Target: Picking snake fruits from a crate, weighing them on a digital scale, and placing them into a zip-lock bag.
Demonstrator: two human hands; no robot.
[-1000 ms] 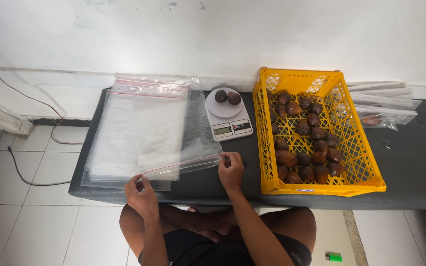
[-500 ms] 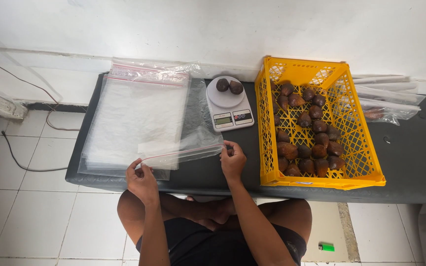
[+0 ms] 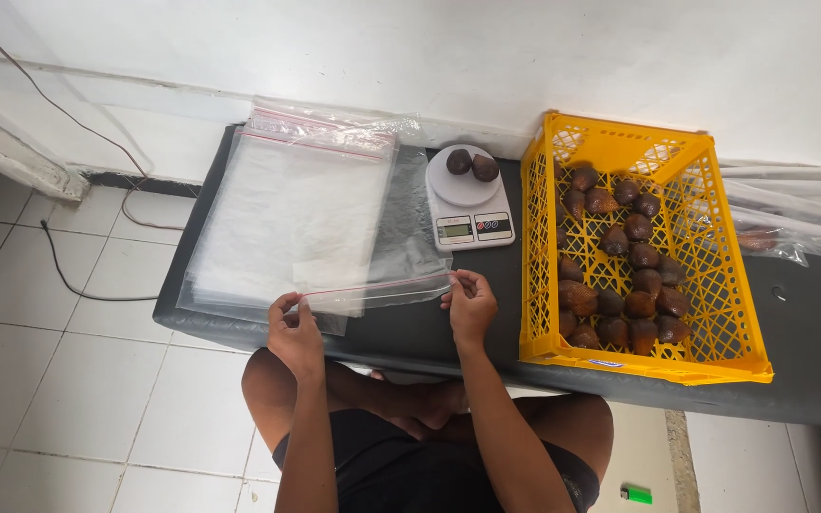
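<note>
Both hands are on one clear zip-seal bag point(image 3: 387, 249) at the lower middle of the frame. The left hand point(image 3: 296, 332) pinches the bag's left corner between thumb and fingers, and the right hand point(image 3: 470, 306) pinches the right corner the same way, so the red-lined seal edge stretches taut between the two grips. The rest of the bag runs up and away from the hands, draped over the dark table point(image 3: 810, 332) and partly over the stack of clear bags point(image 3: 287, 204) in the centre left. Just above the right hand sits a small white kitchen scale point(image 3: 468, 198) with two brown fruits point(image 3: 472, 165) on its round plate. To the right of the frame, a yellow plastic crate point(image 3: 639, 247) holds many more of the same brown scaly fruits point(image 3: 620, 256). Beyond it, at the far right edge, lie filled clear bags point(image 3: 781, 223). A green lighter point(image 3: 636, 494) rests on the tiled floor at the bottom.
</note>
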